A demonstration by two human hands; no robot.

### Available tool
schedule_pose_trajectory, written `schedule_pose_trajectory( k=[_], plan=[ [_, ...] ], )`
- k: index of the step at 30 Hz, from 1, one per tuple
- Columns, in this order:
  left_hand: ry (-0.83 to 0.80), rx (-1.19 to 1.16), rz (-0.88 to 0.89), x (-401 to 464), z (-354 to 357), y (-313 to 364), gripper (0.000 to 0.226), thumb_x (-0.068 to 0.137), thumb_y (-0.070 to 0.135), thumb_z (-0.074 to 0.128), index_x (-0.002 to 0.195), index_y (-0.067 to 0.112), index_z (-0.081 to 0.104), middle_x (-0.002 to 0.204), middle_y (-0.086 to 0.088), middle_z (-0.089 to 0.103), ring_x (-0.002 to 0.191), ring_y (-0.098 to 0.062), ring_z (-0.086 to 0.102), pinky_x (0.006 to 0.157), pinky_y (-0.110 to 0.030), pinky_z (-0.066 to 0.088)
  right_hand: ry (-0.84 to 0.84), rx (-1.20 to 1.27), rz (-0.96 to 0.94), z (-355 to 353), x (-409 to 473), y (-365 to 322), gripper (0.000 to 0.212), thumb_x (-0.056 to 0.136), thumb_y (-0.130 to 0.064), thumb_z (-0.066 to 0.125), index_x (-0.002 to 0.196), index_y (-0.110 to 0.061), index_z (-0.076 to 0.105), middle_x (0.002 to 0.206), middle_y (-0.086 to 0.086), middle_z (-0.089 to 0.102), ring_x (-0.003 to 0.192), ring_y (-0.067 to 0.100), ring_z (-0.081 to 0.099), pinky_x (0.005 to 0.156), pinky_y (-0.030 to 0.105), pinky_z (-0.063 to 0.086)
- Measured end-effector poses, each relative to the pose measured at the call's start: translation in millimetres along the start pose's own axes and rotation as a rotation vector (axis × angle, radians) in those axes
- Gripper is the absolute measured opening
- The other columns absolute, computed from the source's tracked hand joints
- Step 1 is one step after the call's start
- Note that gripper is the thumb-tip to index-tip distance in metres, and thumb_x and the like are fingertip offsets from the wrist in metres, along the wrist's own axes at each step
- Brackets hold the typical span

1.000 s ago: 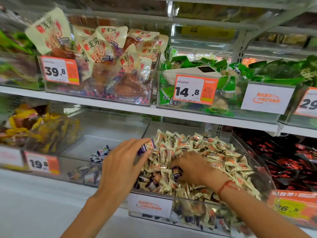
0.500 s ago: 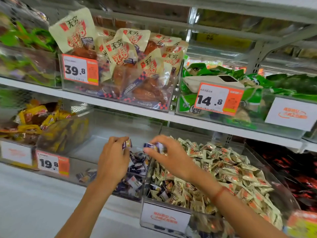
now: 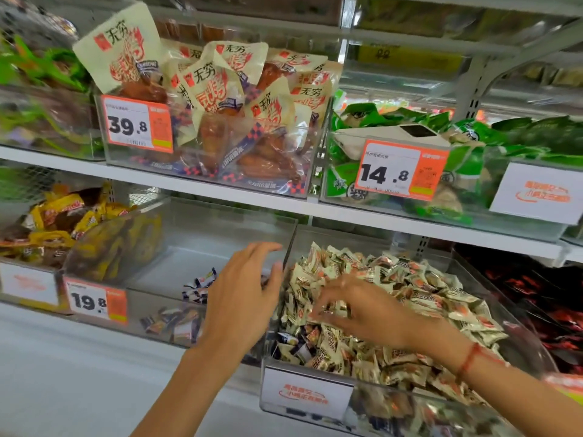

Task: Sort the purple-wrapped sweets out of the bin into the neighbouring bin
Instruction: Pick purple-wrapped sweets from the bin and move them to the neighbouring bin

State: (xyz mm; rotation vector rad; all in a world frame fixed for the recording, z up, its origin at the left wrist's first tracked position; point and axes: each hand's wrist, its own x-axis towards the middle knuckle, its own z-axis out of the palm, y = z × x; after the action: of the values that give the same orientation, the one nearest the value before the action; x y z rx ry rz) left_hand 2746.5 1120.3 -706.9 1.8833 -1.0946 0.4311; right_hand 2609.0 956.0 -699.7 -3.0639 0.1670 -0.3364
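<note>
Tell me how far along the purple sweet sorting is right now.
Partly done. A small pile of purple-wrapped sweets already lies in the neighbouring bin. The left hand hovers open over it, holding nothing; the right hand reaches into the full bin. A few purple wrappers still show near its front.

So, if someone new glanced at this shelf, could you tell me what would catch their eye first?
Probably the heaped bin of pale sweets on the lower shelf, with the right hand reaching into the pile. Beside it, the left hand hovers open over the nearly bare neighbouring bin, where a few purple-wrapped sweets lie. Above, the orange price tags stand out.
</note>
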Motion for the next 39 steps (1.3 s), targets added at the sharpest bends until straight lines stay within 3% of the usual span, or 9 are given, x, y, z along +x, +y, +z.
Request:
schedule_pose_trajectory(
  k=[5, 11, 15, 18, 22, 26, 30, 34, 39],
  plan=[
    [-0.238, 0.085, 0.104, -19.4, 29.2, -2.5, 0.054, 0.098, 0.035, 0.045, 0.148, 0.033, 0.024, 0.152, 0.018, 0.026, 0.137, -0.005, 0.03, 0.103, -0.021, 0.035, -0.351, -0.135, 0.095, 25.3, -11.3, 12.9, 0.072, 0.089, -0.036, 0.058, 0.147, -0.05, 0.016, 0.161, -0.011, 0.001, 0.147, 0.016, 0.002, 0.118, 0.049, 0.017],
    [-0.176, 0.095, 0.117, -26.9, 25.5, -0.9, 0.055, 0.097, 0.03, 0.046, 0.148, 0.031, 0.024, 0.151, 0.017, 0.03, 0.132, -0.004, 0.038, 0.099, -0.018, 0.037, -0.152, -0.202, -0.043, 38.4, 4.6, 12.1, 0.038, 0.086, -0.029, 0.067, 0.123, -0.029, 0.056, 0.131, -0.001, 0.05, 0.125, 0.02, 0.038, 0.102, 0.039, 0.043],
    [-0.179, 0.087, 0.116, -28.6, 27.4, -1.9, 0.055, 0.096, 0.026, 0.051, 0.146, 0.03, 0.03, 0.15, 0.016, 0.032, 0.13, -0.006, 0.043, 0.097, -0.021, 0.04, -0.054, 0.122, 0.066, 12.1, -0.9, 23.1, 0.025, 0.082, -0.032, 0.071, 0.106, -0.028, 0.064, 0.127, -0.01, 0.055, 0.123, 0.009, 0.046, 0.111, 0.031, 0.031],
    [-0.152, 0.098, 0.12, -28.1, 30.4, -2.8, 0.054, 0.094, 0.025, 0.053, 0.144, 0.029, 0.035, 0.149, 0.014, 0.036, 0.125, -0.009, 0.048, 0.094, -0.024, 0.044, 0.11, 0.262, 0.136, -19.7, -13.7, 37.1, 0.021, 0.078, -0.037, 0.073, 0.096, -0.036, 0.062, 0.11, -0.015, 0.059, 0.106, 0.003, 0.053, 0.096, 0.028, 0.041],
    [-0.134, 0.159, 0.149, -27.3, 32.4, -1.5, 0.051, 0.089, 0.02, 0.062, 0.137, 0.021, 0.047, 0.141, 0.008, 0.047, 0.117, -0.014, 0.056, 0.086, -0.025, 0.049, 0.299, 0.011, 0.254, -31.2, -27.7, 68.7, 0.024, 0.088, -0.036, 0.065, 0.111, -0.029, 0.059, 0.112, -0.006, 0.054, 0.101, 0.014, 0.055, 0.076, 0.029, 0.042],
    [-0.11, 0.271, 0.228, -23.4, 33.7, -4.4, 0.053, 0.072, 0.011, 0.078, 0.122, 0.012, 0.061, 0.125, -0.002, 0.062, 0.109, -0.022, 0.061, 0.09, -0.032, 0.048, -0.2, -0.194, 0.508, -9.3, -36.4, 82.6, 0.05, 0.098, -0.054, 0.033, 0.145, -0.038, 0.028, 0.158, 0.007, 0.013, 0.147, 0.032, 0.004, 0.116, 0.048, 0.012],
    [-0.086, 0.243, 0.45, -21.2, 35.5, 12.0, 0.049, 0.071, 0.004, 0.075, 0.117, 0.019, 0.065, 0.121, 0.005, 0.063, 0.111, -0.013, 0.057, 0.101, -0.024, 0.034, -0.314, -0.185, 0.524, -20.3, -40.0, 68.8, 0.064, 0.092, -0.061, 0.044, 0.149, -0.044, 0.018, 0.161, 0.002, -0.008, 0.146, 0.03, -0.016, 0.116, 0.055, -0.004],
    [-0.404, 0.099, 0.387, -14.8, 53.6, 29.3, 0.038, 0.089, 0.005, 0.06, 0.113, 0.033, 0.066, 0.123, 0.017, 0.061, 0.107, -0.001, 0.06, 0.095, -0.027, 0.05, -0.194, -0.065, 0.465, -28.7, -52.7, 48.6, 0.065, 0.089, -0.048, 0.059, 0.145, -0.047, 0.026, 0.161, -0.002, -0.002, 0.148, 0.028, -0.007, 0.118, 0.055, 0.0],
    [-0.833, 0.452, 0.409, 8.5, 80.5, 12.5, 0.047, 0.088, 0.016, 0.064, 0.131, 0.032, 0.053, 0.133, 0.008, 0.051, 0.124, -0.014, 0.047, 0.097, -0.035, 0.044, -0.058, -0.004, 0.352, -1.7, -64.3, 35.3, 0.042, 0.095, -0.046, 0.05, 0.137, -0.044, 0.042, 0.156, -0.015, 0.021, 0.146, 0.013, 0.012, 0.119, 0.05, -0.001]
  ],
)
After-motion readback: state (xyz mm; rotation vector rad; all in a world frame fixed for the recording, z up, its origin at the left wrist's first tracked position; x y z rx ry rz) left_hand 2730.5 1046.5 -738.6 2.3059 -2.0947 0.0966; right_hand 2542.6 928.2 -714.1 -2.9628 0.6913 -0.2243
